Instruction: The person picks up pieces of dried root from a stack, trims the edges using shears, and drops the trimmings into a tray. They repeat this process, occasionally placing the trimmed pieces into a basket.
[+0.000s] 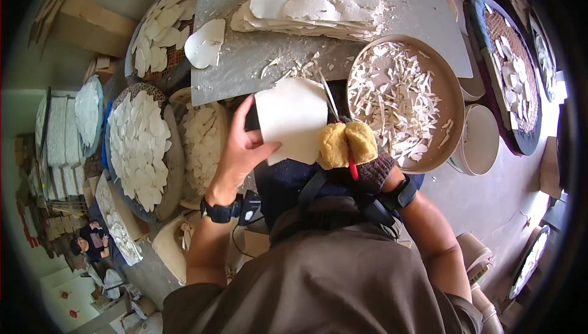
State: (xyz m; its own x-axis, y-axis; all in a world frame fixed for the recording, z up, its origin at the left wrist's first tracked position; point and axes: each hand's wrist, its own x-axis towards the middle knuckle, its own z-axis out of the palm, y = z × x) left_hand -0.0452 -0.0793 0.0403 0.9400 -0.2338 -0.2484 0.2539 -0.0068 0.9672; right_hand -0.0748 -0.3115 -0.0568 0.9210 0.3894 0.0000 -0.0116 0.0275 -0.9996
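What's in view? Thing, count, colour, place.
Thin flat sheet: 1, white, centre
Metal cutting tool: 1, red handle, sheet's right
Padding: 2 lobes, yellow, beside tool
Flat table: 1, grey, ahead
Irregular sheet stack: 1, off-white, on table
Round scrap tray: 1, tan, right
Round bucket: 1, white, beside tray
Round trays: several, grey rims, left
Oval trays: several, dark rims, right
Cardboard boxes: several, brown, left
Person: 1, dark top, lower left
Left hand: 1, bare, holding sheet
Right hand: 1, brown knit, gripping tool
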